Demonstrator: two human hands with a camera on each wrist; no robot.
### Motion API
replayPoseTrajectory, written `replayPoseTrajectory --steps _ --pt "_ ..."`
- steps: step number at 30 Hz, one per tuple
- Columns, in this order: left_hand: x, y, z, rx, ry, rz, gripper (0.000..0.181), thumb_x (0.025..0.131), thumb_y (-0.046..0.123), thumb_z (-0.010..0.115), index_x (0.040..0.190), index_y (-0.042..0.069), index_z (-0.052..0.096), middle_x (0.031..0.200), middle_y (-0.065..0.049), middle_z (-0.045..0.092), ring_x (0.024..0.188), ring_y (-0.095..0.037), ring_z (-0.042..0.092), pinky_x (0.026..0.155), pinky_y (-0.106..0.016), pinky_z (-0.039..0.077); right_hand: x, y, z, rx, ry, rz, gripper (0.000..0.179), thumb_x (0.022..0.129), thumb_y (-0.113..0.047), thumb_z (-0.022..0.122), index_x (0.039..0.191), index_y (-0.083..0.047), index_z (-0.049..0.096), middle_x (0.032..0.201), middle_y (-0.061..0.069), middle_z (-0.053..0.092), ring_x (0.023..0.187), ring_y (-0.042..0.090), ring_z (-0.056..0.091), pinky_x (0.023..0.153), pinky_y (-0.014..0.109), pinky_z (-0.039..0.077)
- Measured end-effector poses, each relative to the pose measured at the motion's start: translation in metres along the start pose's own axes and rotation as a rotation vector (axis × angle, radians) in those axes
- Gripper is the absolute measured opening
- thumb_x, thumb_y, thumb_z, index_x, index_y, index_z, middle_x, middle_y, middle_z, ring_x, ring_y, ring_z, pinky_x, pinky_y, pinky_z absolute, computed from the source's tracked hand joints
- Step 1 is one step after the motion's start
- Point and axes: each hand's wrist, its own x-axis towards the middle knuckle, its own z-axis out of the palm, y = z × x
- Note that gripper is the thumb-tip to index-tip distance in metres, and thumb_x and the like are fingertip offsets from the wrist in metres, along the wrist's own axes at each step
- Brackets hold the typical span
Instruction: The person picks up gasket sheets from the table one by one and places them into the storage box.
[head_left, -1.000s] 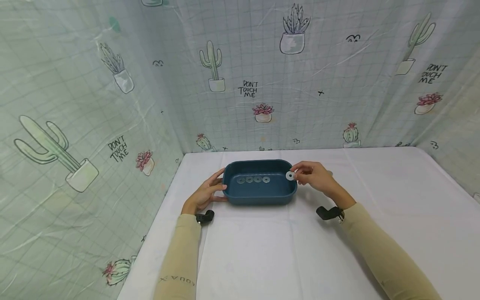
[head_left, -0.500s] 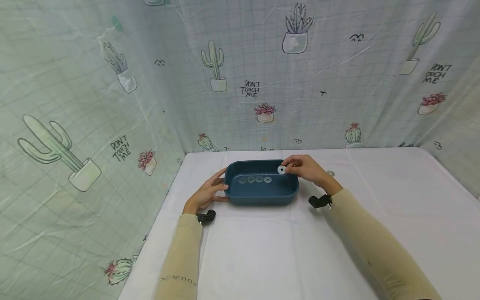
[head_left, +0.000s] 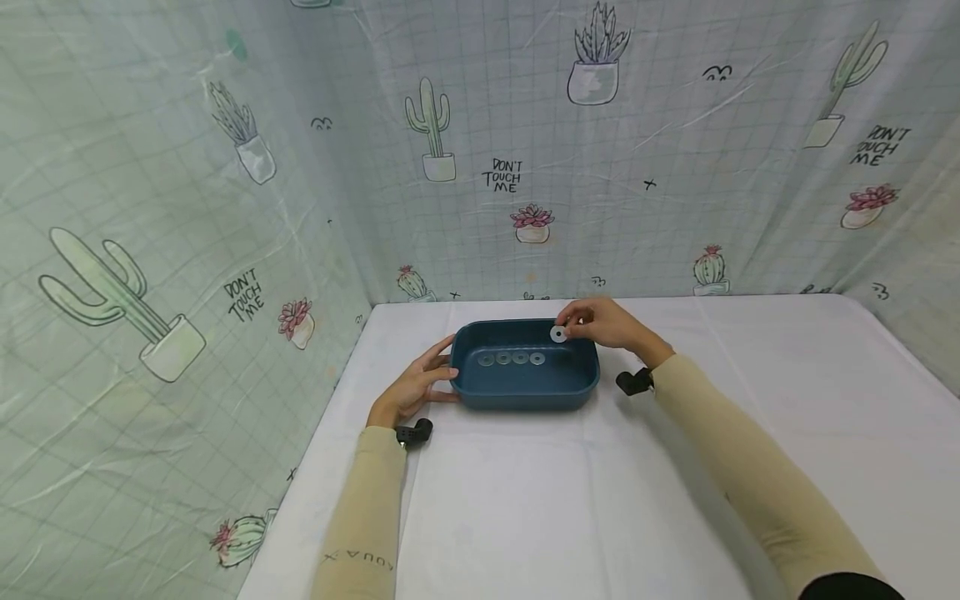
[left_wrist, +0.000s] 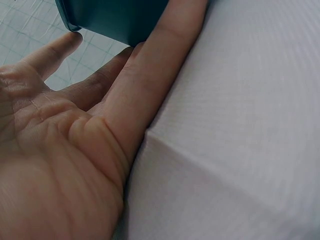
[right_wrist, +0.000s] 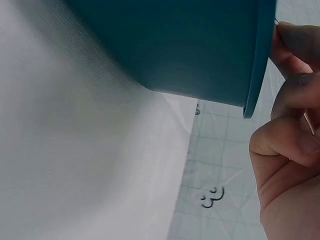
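Observation:
A blue tub rests on the white table, with several flat washers in a row on its floor. My right hand pinches another pale washer between thumb and fingertips, over the tub's back right part. In the right wrist view, the right hand shows curled fingers beside the tub's rim; the washer is hidden there. At the tub's left end lies my left hand, its fingers spread and mostly straight against the wall. The left wrist view shows the left hand's extended fingers touching the tub.
A white cloth covers the table in front of the tub. Behind and to the left hangs a curtain printed with cacti. Black wrist cameras sit on both wrists. A dark rounded shape shows at the lower right.
My right hand has carried the washer leftward and back, from the tub's right rim to above its inside. A washer earlier visible right of the tub is out of sight. My left hand stays put.

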Motion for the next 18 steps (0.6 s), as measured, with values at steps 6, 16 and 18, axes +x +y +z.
replayPoseTrajectory --steps 6,16,18 --pt "0.001 -0.001 0.000 0.003 0.019 -0.006 0.073 0.100 0.007 0.062 0.159 0.039 0.033 0.164 -0.015 0.029 0.140 -0.042 0.048 0.094 -0.057 0.058 0.011 -0.004 0.006 -0.134 -0.036 -0.074 0.017 0.096 -0.007 0.067 0.109 -0.011 0.077 0.087 0.006 0.072 0.079 0.024 0.064 0.069 0.032 0.050" --pt "0.002 -0.002 -0.001 0.010 0.010 -0.001 0.074 0.100 0.007 0.061 0.160 0.039 0.032 0.164 -0.015 0.030 0.139 -0.042 0.049 0.093 -0.057 0.059 0.021 -0.011 0.018 -0.480 -0.137 -0.106 0.020 0.094 -0.007 0.068 0.111 -0.012 0.078 0.088 -0.001 0.074 0.079 0.014 0.064 0.071 0.033 0.056" --pt "0.002 -0.001 -0.001 0.010 0.004 0.002 0.074 0.101 0.006 0.060 0.160 0.039 0.031 0.164 -0.015 0.029 0.140 -0.043 0.047 0.093 -0.057 0.059 0.022 -0.012 0.020 -0.516 -0.150 -0.104 0.020 0.094 -0.008 0.068 0.111 -0.013 0.078 0.089 -0.002 0.074 0.080 0.014 0.065 0.072 0.034 0.056"
